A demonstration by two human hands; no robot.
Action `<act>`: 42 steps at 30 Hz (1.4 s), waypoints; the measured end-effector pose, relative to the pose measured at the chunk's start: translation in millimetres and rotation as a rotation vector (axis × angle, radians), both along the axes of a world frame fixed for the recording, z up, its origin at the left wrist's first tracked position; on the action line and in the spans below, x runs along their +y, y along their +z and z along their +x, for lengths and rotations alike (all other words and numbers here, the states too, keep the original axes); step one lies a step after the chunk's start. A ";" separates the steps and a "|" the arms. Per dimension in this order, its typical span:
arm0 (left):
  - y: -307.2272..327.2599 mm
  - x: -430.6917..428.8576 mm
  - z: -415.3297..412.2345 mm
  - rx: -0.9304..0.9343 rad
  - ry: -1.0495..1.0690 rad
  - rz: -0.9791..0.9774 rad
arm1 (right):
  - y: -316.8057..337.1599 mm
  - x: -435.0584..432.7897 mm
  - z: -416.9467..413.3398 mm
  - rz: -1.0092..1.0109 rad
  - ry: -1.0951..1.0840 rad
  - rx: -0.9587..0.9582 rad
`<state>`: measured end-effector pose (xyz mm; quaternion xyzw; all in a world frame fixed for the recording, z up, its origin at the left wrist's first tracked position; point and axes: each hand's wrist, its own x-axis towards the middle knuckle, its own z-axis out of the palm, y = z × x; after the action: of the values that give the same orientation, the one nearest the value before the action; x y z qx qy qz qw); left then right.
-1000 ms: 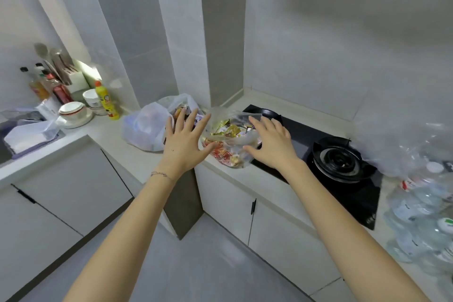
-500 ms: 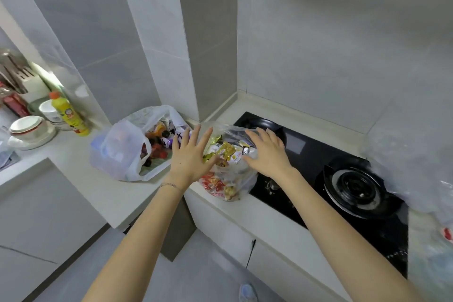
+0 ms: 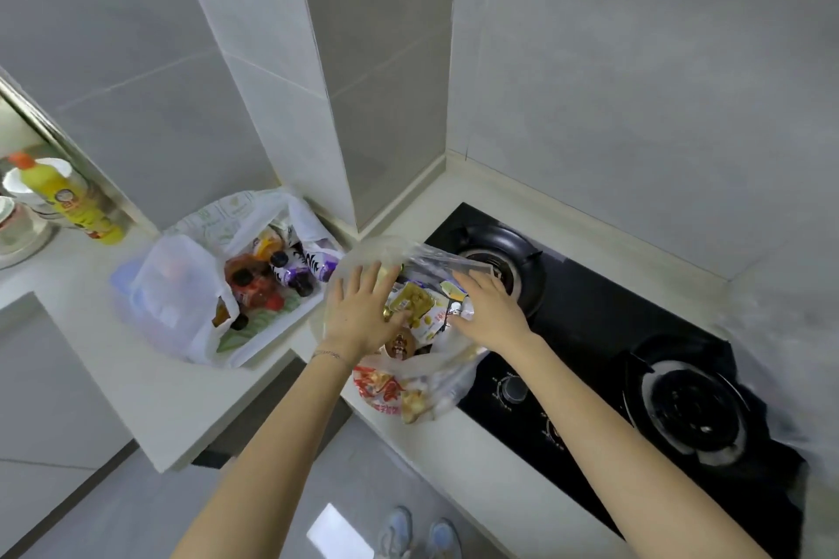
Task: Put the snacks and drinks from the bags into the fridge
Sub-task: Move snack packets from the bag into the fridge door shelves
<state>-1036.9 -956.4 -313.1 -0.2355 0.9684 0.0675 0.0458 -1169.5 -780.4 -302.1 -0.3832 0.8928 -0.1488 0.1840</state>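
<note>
just left of the gas hob point(image 3: 590, 331), left hand point(image 3: 361, 315) and right hand point(image 3: 490, 313) rest flat, fingers straight, on the clear snack bag point(image 3: 436, 372); the white drinks bag point(image 3: 181, 300) sits further left.

Thin bracelet point(image 3: 328, 354), pale blue shoes point(image 3: 396, 531)

One view only, head-worn, wide-angle. Looks forward and steeply down onto the counter's point(image 3: 150, 381) inner corner, close in, centred on the snack bag point(image 3: 436, 372). Hob point(image 3: 590, 331) right; shoes point(image 3: 417, 533) at the bottom edge.
</note>
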 end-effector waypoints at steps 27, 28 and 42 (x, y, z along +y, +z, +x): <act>-75.6 -33.5 -63.3 -0.088 -0.178 0.153 | -56.5 -40.7 -18.9 0.006 -0.186 -0.014; -74.0 -35.1 -63.1 -0.072 -0.167 0.175 | -55.6 -42.1 -18.4 -0.019 -0.215 -0.046; -16.9 -57.3 -45.3 0.385 0.057 0.737 | -20.1 -62.6 -1.6 -0.395 -0.462 -0.312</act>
<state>-1082.2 -1013.7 -330.0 -0.2132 0.8635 0.4535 -0.0569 -1171.1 -843.1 -322.2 -0.1719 0.8712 -0.4132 0.2020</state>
